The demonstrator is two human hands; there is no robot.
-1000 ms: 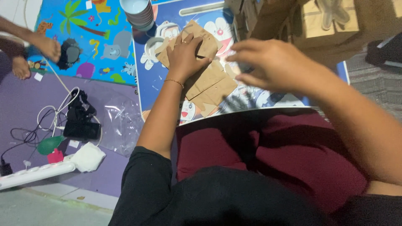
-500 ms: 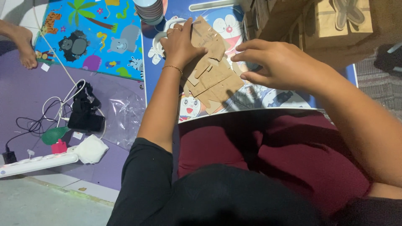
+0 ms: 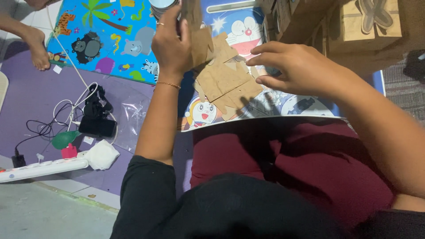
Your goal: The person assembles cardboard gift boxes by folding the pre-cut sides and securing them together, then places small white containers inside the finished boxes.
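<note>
My left hand [image 3: 170, 46] is raised and grips a flat brown cardboard piece [image 3: 199, 42] by its upper edge. Below it a stack of cut brown cardboard pieces [image 3: 226, 82] lies on a blue cartoon-printed mat [image 3: 248, 26]. My right hand [image 3: 294, 66] hovers over the right side of that stack, fingers bent, fingertips touching or just above the cardboard. A thin bracelet sits on my left wrist. My lap in dark red cloth [image 3: 283, 163] fills the lower middle.
Brown cardboard boxes [image 3: 354, 26] stand at the top right. A colourful animal-print mat [image 3: 102, 35] lies at the top left, with another person's foot [image 3: 37, 48] on its edge. A white power strip [image 3: 42, 170], black cables and charger [image 3: 95, 117], and a clear plastic bag [image 3: 130, 119] lie on the purple floor mat.
My left hand has lifted off the cardboard stack, raising one piece. The right hand has shifted slightly over the stack. The view has tilted, so everything sits lower in frame.
</note>
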